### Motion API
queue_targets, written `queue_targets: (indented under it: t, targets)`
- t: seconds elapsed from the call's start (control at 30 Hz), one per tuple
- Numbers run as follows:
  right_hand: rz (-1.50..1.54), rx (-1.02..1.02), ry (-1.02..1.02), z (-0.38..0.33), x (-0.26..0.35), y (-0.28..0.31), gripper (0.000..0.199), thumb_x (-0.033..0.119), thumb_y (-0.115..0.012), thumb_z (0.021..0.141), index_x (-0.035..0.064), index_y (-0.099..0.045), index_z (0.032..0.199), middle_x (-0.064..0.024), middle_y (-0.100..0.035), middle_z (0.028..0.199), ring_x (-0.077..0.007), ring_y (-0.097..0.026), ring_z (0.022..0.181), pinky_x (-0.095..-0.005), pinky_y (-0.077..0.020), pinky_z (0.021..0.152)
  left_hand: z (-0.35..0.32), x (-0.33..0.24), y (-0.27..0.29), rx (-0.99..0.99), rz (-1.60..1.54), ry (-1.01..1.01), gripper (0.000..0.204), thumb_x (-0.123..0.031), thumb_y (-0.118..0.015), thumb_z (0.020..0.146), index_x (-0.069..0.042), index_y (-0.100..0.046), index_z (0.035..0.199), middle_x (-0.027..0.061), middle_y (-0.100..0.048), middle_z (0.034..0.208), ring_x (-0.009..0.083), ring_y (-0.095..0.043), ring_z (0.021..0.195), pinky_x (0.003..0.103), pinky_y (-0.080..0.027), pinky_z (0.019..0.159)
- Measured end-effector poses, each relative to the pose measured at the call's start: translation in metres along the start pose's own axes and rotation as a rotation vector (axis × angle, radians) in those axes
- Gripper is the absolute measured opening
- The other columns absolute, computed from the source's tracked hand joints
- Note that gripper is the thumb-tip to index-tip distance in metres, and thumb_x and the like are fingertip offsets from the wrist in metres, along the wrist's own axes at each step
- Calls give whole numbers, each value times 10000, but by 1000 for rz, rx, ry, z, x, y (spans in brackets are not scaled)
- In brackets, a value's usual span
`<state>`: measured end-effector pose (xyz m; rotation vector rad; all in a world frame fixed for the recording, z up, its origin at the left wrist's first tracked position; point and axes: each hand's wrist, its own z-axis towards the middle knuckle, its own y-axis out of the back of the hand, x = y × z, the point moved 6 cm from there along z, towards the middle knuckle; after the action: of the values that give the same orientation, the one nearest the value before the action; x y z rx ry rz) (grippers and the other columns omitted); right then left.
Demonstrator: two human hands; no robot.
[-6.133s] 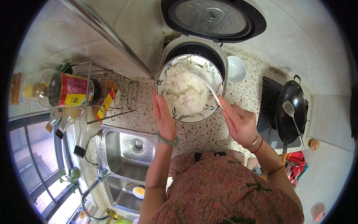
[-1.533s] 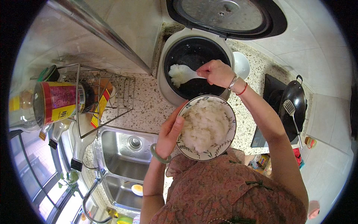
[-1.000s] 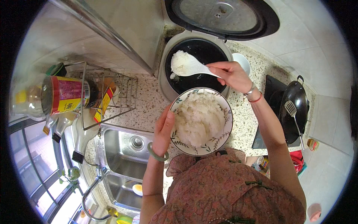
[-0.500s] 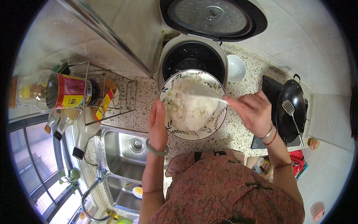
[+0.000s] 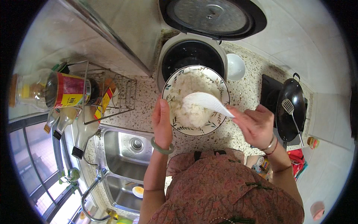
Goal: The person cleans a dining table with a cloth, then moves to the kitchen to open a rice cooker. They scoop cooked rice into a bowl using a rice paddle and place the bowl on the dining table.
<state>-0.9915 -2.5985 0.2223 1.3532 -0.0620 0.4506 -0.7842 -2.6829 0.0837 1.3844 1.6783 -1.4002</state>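
Note:
A white plate with a leaf pattern and dark rim carries a heap of white rice. My left hand grips the plate by its left edge, thumb on the rim. In my right hand is a white rice paddle, its blade lying over the rice. Behind the plate stands the rice cooker, lid raised. A few grains cling inside its dark pot; the plate covers the pot's near part.
Right of the cooker sits a white bowl. A black wok with a slotted turner rests on the stove at right. At left are a wire rack with bottles, a steel double sink and a faucet.
The paddle's blade has come nearer to me across the rice and turned its broad face up. The plate has shifted slightly right and away from me, my left hand with it.

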Motion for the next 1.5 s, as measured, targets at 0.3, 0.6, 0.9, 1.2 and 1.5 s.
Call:
queue_targets:
  t: [0.3,0.6,0.9,1.2,1.5]
  targets:
    - [355,-95,-55,9,-14,-6,279,122,-696,805,95,-690,1083,-33,-646,651,-168,-575,478,-274,-408,478,-4,-1,3,19,93,-8,446,-285,-392,1023,25,-469,1334,86,-554,1248,149,-507,1118,287,-381,986]
    - [104,116,-386,60,-80,-49,183,235,-613,877,165,-704,1020,-126,-638,662,-299,-630,583,-367,-486,518,-10,4,-10,368,179,100,494,-308,-440,1005,18,-430,1376,118,-501,1338,166,-462,1209,303,-343,1034]
    - [-157,354,-382,111,-111,-127,170,224,-592,840,171,-732,921,-124,-691,832,-294,-672,788,-412,-533,658,-12,15,-15,454,189,168,547,-297,-481,991,25,-357,1415,135,-459,1384,163,-428,1242,283,-317,1043]
    - [22,511,-440,112,-104,-151,173,207,-598,814,174,-746,899,-139,-694,887,-311,-672,837,-404,-540,756,-8,11,-10,438,185,174,564,-335,-475,990,21,-365,1413,134,-461,1382,165,-432,1238,291,-316,1046]
    - [64,379,-493,121,-103,-171,163,234,-610,816,190,-745,895,-125,-695,883,-312,-670,824,-411,-538,749,-6,8,-1,405,170,147,579,-362,-485,981,18,-381,1406,131,-466,1379,180,-432,1249,307,-313,1054]
